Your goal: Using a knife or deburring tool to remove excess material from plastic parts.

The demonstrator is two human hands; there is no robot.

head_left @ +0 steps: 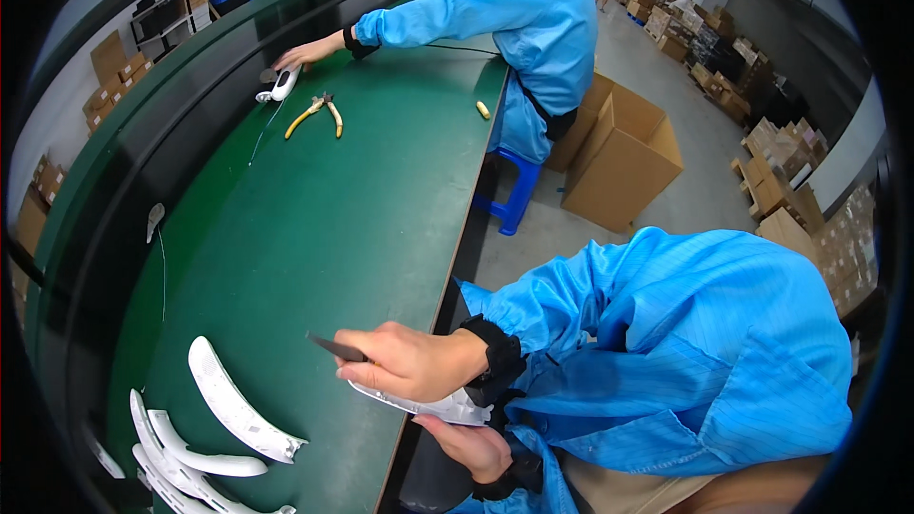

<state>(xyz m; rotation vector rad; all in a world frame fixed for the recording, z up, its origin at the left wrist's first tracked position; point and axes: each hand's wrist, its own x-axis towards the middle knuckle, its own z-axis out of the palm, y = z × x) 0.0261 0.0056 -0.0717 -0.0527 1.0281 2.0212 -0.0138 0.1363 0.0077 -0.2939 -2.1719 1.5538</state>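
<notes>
My right hand (414, 362) is closed around a dark, thin-bladed knife (335, 346), its tip sticking out past the fingers toward the left. Below it, a white curved plastic shell (459, 406) lies over my left hand (474, 447), whose palm is turned up and whose fingers grip the piece. Part of the shell is hidden under my right hand. Both hands are at the near edge of the green work surface (343, 228). To the left, one long white curved shell (238, 405) lies by itself beside a group of similar shells (195, 466).
Across the surface a co-worker's hand (300, 52) holds a white device (285, 83) near yellow-handled pliers (316, 116). A small part with a thin wire (155, 219) lies by the dark side rail. A blue stool (517, 192) and cardboard box (624, 157) stand beyond.
</notes>
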